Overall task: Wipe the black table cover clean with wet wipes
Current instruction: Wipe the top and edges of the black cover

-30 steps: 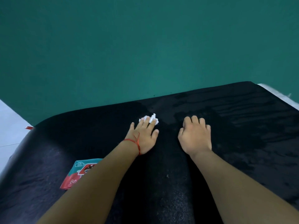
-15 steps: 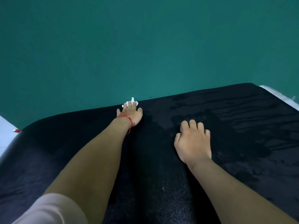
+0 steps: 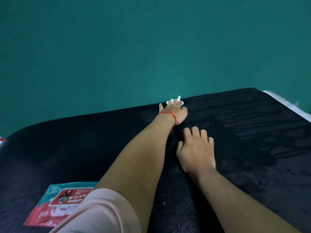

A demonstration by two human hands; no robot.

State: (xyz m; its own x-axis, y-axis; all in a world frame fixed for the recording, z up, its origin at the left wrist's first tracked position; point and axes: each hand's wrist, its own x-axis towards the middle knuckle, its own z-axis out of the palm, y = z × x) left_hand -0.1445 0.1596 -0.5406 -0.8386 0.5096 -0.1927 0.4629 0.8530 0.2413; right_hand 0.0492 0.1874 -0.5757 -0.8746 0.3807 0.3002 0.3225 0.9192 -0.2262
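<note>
Left grip [image 3: 173, 111] is further right along the cover's [image 3: 84, 148] far edge now, mid-stroke, flat on the wipe [image 3: 175, 100], right grip [image 3: 196, 148] resting loose, probably sweep back next.

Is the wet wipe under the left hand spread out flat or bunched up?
Bunched up: the wet wipe shows only as crumpled white bits sticking out past the left hand.

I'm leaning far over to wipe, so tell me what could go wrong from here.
The wet wipe lies under the fingers of the left hand, right at the far edge of the black table cover; one more push could send it off the back. The sleeve hangs over the wipes pack and might drag or shove it. Wet streaks show mainly on the right part, so the left part could get missed.
</note>
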